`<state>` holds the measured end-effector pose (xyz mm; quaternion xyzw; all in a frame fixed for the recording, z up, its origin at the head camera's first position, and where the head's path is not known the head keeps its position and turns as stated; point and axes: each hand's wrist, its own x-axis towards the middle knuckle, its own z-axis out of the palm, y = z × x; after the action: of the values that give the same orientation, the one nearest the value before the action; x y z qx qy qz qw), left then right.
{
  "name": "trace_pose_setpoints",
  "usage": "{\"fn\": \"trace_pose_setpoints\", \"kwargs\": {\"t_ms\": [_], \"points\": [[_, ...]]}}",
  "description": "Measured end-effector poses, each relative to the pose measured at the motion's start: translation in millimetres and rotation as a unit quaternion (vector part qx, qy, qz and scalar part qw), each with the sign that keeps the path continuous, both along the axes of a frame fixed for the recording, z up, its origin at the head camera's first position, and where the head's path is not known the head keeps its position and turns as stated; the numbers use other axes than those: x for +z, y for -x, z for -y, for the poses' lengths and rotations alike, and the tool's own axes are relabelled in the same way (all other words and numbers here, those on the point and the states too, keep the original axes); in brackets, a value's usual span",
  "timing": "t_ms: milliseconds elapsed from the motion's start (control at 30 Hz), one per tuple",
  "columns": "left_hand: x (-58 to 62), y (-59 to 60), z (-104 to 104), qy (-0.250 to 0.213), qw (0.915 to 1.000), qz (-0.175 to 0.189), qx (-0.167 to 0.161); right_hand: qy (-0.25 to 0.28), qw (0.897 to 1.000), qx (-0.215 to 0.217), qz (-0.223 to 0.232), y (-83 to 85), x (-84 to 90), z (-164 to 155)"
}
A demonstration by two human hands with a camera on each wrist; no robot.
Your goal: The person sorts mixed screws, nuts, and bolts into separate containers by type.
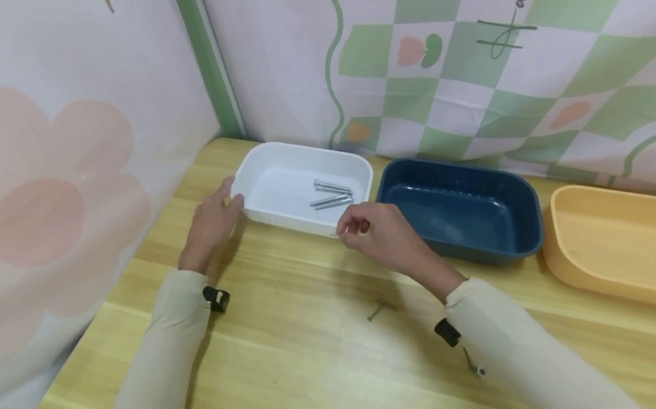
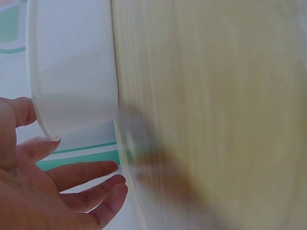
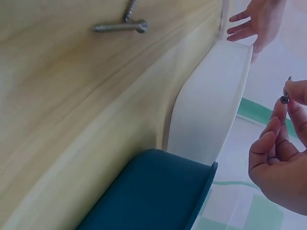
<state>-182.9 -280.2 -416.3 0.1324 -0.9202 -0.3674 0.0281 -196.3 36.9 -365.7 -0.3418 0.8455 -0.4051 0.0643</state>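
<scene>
At the left end of the table, my left hand (image 1: 212,223) holds the rim corner of a white tray (image 2: 76,62) between thumb and index finger. Its other fingers (image 2: 91,175) are spread loosely beside the tray. Several long silver screws (image 1: 332,194) lie inside the tray toward its right side. Over the tray's front right corner, my right hand (image 1: 383,238) pinches a small dark screw (image 3: 284,99) between thumb and fingertips. The screw's head shows clearly in the right wrist view; part of its shank is covered by the thumb.
A dark blue tray (image 1: 457,245) stands right of the white one, then a yellow tray (image 1: 630,287). Small screws (image 1: 375,311) lie on the wooden table (image 1: 291,356); another metal piece (image 1: 477,370) lies by the right sleeve. Patterned cloth (image 1: 407,110) hangs behind.
</scene>
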Motion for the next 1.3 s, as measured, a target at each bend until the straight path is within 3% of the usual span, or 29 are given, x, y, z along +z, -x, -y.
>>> {"fn": "trace_pose_setpoints", "kwargs": {"t_ms": [633, 1300], "points": [[-1.8, 0.1, 1, 0.003, 0.9999, 0.009, 0.006, -0.040, 0.998, -0.031, -0.027, 28.2, -8.0, 22], [-0.7, 1.0, -2, -0.003, 0.9998, 0.004, 0.017, -0.067, 0.997, -0.030, -0.035, 37.1, -17.6, 29]]}}
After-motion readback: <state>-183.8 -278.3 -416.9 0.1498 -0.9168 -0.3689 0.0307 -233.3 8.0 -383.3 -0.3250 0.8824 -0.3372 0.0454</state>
